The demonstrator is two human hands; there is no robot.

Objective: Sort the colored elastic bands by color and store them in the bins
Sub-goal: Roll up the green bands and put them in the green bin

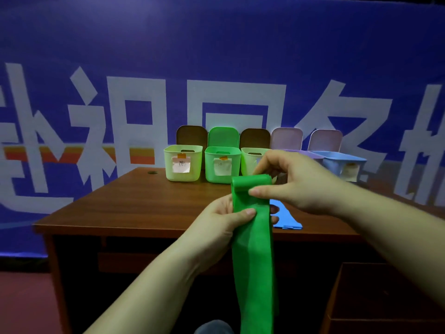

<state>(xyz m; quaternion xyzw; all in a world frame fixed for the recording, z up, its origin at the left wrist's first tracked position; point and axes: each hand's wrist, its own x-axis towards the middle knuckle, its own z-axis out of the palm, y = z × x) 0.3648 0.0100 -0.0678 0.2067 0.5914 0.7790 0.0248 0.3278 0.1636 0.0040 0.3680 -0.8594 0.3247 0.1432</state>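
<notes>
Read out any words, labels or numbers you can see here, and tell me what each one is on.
Blue backdrop: big white Chinese characters, cut off and partly hidden, not readable whole.
Pale green bin: paper label, handwritten mark, too blurred to read.
Green bin: paper label, faint mark, unreadable.
Blue bin: label, blurred.
Green band: no text.

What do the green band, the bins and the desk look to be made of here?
Green band: thin stretchy rubber or latex, matte; it hangs limp and rolls at the top.
Bins, e.g. the green bin: moulded plastic, smooth, with rounded rims.
Desk: wood-grain top, probably laminate or veneer; cannot tell which.
</notes>
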